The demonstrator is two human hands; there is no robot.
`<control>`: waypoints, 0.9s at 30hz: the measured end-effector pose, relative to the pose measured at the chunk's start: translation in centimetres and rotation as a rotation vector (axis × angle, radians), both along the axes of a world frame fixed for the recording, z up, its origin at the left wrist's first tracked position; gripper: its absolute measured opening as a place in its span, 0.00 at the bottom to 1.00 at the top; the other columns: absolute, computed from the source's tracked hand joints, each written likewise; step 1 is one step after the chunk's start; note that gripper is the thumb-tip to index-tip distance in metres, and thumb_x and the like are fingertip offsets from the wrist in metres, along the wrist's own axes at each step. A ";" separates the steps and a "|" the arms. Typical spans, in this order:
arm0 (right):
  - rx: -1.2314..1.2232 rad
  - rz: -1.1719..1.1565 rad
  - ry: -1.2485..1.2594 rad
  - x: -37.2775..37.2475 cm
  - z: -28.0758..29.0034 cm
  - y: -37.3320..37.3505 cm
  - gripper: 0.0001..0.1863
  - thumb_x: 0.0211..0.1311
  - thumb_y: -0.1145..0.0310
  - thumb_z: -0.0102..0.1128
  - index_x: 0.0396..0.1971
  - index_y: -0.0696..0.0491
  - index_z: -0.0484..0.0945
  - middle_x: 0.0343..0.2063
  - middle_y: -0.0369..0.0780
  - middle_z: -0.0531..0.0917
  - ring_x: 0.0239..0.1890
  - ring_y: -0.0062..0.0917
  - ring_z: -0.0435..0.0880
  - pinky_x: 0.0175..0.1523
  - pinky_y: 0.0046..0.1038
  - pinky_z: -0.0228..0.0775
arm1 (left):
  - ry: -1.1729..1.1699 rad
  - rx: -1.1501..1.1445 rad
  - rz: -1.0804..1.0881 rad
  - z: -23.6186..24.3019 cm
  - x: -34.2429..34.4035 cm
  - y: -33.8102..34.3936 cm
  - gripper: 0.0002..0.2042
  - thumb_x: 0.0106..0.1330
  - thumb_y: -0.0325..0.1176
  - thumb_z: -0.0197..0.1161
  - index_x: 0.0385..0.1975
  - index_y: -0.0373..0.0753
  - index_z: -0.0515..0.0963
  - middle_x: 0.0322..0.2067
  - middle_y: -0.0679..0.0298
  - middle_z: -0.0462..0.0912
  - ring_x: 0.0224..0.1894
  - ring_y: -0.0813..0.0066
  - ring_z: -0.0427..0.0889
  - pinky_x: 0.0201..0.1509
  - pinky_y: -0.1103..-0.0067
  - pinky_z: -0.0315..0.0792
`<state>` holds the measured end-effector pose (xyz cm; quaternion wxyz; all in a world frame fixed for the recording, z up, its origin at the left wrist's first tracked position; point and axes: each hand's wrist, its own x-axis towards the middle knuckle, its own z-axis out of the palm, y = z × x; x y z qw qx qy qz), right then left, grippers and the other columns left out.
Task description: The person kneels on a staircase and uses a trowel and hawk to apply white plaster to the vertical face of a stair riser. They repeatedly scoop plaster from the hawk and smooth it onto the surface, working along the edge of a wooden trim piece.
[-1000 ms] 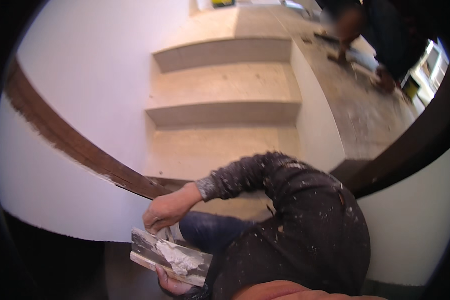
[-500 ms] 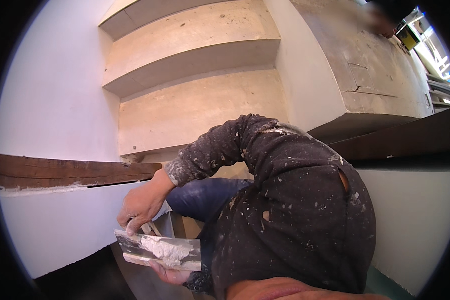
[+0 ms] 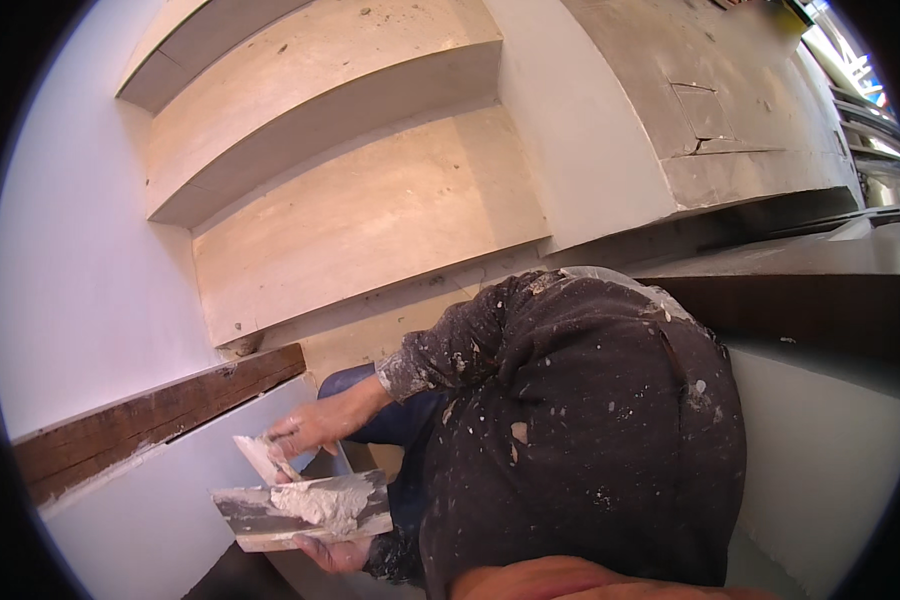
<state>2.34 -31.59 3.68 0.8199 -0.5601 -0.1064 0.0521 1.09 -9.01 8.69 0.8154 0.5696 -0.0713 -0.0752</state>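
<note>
Since half a second back, view has tipped further down and left; stair treads have slid up-frame, and the hands with their tools sit a touch more central, scraper blade now dipping toward the paste.

Left hand (image 3: 332, 552) under the plaster board (image 3: 305, 511), fingers curled up around its near edge from below, palm bearing the load. Board held roughly level, low and in front of the knees, just beside the white side wall (image 3: 160, 500) with its dark wooden rail (image 3: 150, 420).

Right hand (image 3: 315, 428) clenched on the small putty knife (image 3: 260, 458); handle hidden in the fist, blade tip touching the heap of white filler (image 3: 320, 502) on the board's top face.

Handling, as I judge it: filler is wet, soft, sticky, likely to slump or slide if the board tilts. Board itself looks thin and stiff, not heavy, but smeared and slippery at the edges; best gripped underneath, centred below the heap. Knife blade probably springy; hold at the handle, not the steel.

Behind: pale stone steps (image 3: 370, 220), dusty.
</note>
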 end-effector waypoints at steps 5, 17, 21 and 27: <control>0.186 0.058 0.068 0.4 0.5 2.0 0.36 0.73 0.35 0.46 0.43 0.60 0.80 0.32 0.38 0.81 0.36 0.24 0.79 0.38 0.26 0.75 | 0.043 -0.082 -0.153 0.2 -0.1 -1.3 0.38 0.76 0.52 0.43 0.77 0.36 0.39 0.76 0.49 0.45 0.77 0.50 0.50 0.79 0.57 0.47; -0.052 -0.176 -0.005 -0.5 1.3 -4.7 0.17 0.75 0.62 0.55 0.51 0.60 0.79 0.44 0.40 0.84 0.44 0.21 0.85 0.49 0.27 0.77 | 0.152 -0.033 0.068 -1.6 2.3 2.3 0.29 0.77 0.48 0.48 0.68 0.31 0.63 0.60 0.49 0.75 0.59 0.54 0.79 0.66 0.59 0.71; -0.446 -0.199 -0.402 -0.7 2.4 -4.4 0.24 0.68 0.75 0.59 0.63 0.57 0.71 0.54 0.48 0.82 0.55 0.36 0.83 0.58 0.34 0.76 | 0.291 -0.645 -0.128 -0.6 2.6 0.0 0.27 0.76 0.43 0.49 0.67 0.29 0.63 0.61 0.47 0.75 0.61 0.52 0.77 0.68 0.58 0.69; -0.766 -0.141 -0.821 -0.9 5.3 -2.5 0.35 0.60 0.82 0.56 0.69 0.56 0.65 0.63 0.56 0.73 0.63 0.50 0.75 0.65 0.39 0.71 | 0.479 -0.467 0.046 3.3 3.2 -1.8 0.24 0.74 0.40 0.54 0.65 0.33 0.66 0.59 0.50 0.77 0.59 0.52 0.79 0.66 0.57 0.71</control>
